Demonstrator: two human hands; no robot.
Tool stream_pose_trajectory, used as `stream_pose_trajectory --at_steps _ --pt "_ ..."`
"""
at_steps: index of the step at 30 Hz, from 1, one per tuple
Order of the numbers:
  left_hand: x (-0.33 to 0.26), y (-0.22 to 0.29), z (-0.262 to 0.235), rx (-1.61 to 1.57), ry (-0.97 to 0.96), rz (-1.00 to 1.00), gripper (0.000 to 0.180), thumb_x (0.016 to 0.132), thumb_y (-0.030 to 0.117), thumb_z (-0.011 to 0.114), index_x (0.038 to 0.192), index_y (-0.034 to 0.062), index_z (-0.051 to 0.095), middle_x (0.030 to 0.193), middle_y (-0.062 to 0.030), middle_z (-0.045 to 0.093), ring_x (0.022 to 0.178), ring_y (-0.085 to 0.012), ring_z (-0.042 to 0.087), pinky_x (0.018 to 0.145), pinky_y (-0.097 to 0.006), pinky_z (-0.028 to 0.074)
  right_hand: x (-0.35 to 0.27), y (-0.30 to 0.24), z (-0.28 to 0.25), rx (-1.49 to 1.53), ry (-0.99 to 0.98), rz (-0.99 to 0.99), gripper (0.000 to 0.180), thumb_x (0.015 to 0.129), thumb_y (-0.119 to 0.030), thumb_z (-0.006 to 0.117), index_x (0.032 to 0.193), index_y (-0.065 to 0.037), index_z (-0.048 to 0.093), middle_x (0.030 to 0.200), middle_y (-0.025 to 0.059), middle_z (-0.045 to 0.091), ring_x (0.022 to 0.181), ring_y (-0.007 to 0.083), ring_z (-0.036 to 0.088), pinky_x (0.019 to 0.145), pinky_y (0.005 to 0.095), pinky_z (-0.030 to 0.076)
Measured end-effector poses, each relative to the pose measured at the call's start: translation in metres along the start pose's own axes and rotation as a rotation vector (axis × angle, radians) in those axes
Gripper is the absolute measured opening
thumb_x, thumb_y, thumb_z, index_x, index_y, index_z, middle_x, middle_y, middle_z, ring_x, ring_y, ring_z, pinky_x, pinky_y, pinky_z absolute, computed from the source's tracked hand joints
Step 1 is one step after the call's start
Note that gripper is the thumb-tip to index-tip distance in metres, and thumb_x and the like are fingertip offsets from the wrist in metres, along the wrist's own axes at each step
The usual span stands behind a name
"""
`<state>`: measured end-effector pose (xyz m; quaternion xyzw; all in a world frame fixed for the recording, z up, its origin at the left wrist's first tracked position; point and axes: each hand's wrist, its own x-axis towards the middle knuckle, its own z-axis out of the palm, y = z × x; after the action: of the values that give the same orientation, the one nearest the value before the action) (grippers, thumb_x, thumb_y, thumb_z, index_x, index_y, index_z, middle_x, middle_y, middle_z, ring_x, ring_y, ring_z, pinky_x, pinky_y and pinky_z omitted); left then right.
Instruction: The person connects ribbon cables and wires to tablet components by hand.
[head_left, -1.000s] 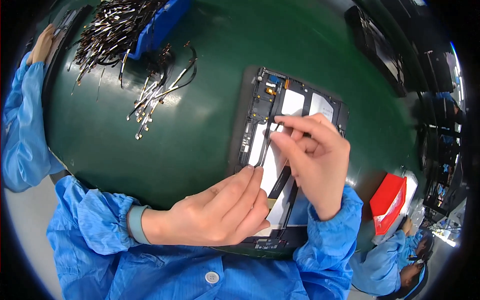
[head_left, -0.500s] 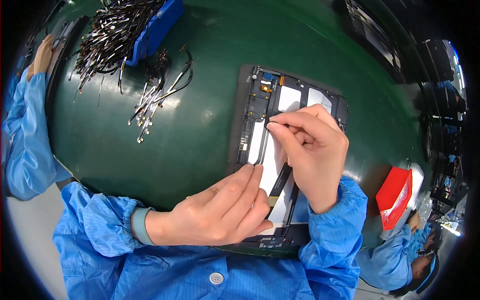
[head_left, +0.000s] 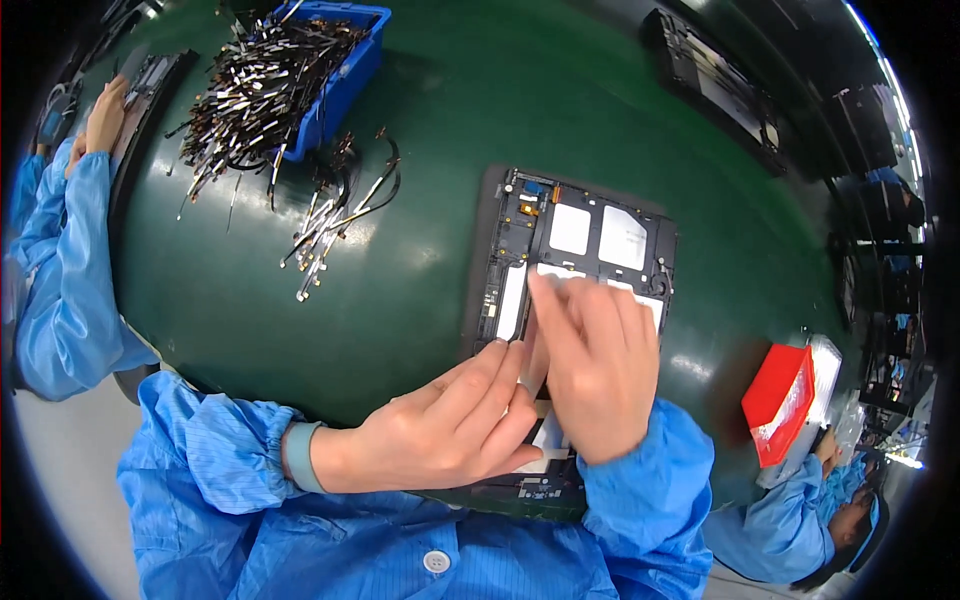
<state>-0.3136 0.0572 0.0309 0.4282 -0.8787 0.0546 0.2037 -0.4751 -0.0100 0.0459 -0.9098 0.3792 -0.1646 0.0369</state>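
Observation:
An opened tablet body (head_left: 560,240) with dark circuit boards and white panels lies on the green table (head_left: 450,120) in front of me. My right hand (head_left: 600,370) lies flat on its middle, fingers together and pressing down near a white strip. My left hand (head_left: 440,430) rests on the lower left part of the tablet, fingers stretched toward the right hand and touching it. The lower half of the tablet is mostly hidden under both hands. I cannot see anything held in either hand.
A blue bin (head_left: 320,60) full of thin metal-and-black cable parts stands at the back left, with several loose ones (head_left: 340,210) spilled beside it. Another person's sleeve (head_left: 60,260) is at the left. A red box (head_left: 785,405) sits at the right near another person.
My right hand has gone from pinching at a thin strip over the tablet to lying flat with its fingers pressed down. The left hand has stayed on the tablet's lower part.

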Motion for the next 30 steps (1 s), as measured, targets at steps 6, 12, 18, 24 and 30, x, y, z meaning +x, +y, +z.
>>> stream_pose_trajectory --at_steps 6,12,18,24,30 --pt "-0.019 -0.01 -0.022 -0.322 -0.176 -0.162 0.061 0.084 0.043 0.06 0.118 -0.0071 0.055 0.128 -0.028 0.051 0.123 -0.0419 0.048 0.104 -0.045 0.04 -0.015 0.027 -0.02 0.053 0.063 0.237 0.04 0.082 -0.002 0.056 0.122 0.001 0.059 0.118 0.0151 0.056 0.108 0.0302 0.054 0.094 0.0394 0.042" --pt "-0.027 -0.005 -0.008 -0.648 -0.085 -0.384 0.066 0.091 0.034 0.056 0.138 -0.0066 0.035 0.134 -0.0339 0.041 0.129 -0.0482 0.037 0.109 -0.052 0.028 -0.078 0.041 -0.019 0.402 -0.052 0.529 0.056 0.092 -0.008 0.047 0.145 0.003 0.03 0.15 0.0228 0.031 0.139 0.0351 0.03 0.111 0.0367 0.027" --pt "0.003 -0.062 -0.01 -0.588 0.006 -0.382 0.044 0.086 0.017 0.06 0.123 -0.004 0.049 0.127 -0.0288 0.05 0.117 -0.0387 0.053 0.099 -0.042 0.044 -0.024 0.051 -0.02 1.232 0.419 0.598 0.068 0.09 -0.002 0.048 0.15 -0.003 0.017 0.153 0.0227 0.023 0.138 0.0264 0.033 0.111 0.0324 0.029" --pt "0.012 -0.109 0.026 0.356 0.037 -0.42 0.039 0.079 0.011 0.051 0.114 -0.0051 0.056 0.122 -0.022 0.056 0.113 -0.0321 0.054 0.091 -0.033 0.048 0.093 0.12 0.024 1.349 0.454 0.387 0.057 0.091 -0.001 0.052 0.144 0.001 0.033 0.154 0.0154 0.026 0.143 0.0254 0.023 0.114 0.0319 0.022" --pt "0.019 -0.112 0.036 0.42 0.085 -0.406 0.035 0.073 0.01 0.058 0.105 -0.0032 0.058 0.102 -0.018 0.06 0.094 -0.0258 0.058 0.076 -0.029 0.05 0.229 0.154 0.073 1.139 0.575 0.474 0.047 0.089 0.0 0.05 0.136 0.0 0.045 0.145 0.0157 0.041 0.135 0.0249 0.037 0.109 0.0335 0.028"
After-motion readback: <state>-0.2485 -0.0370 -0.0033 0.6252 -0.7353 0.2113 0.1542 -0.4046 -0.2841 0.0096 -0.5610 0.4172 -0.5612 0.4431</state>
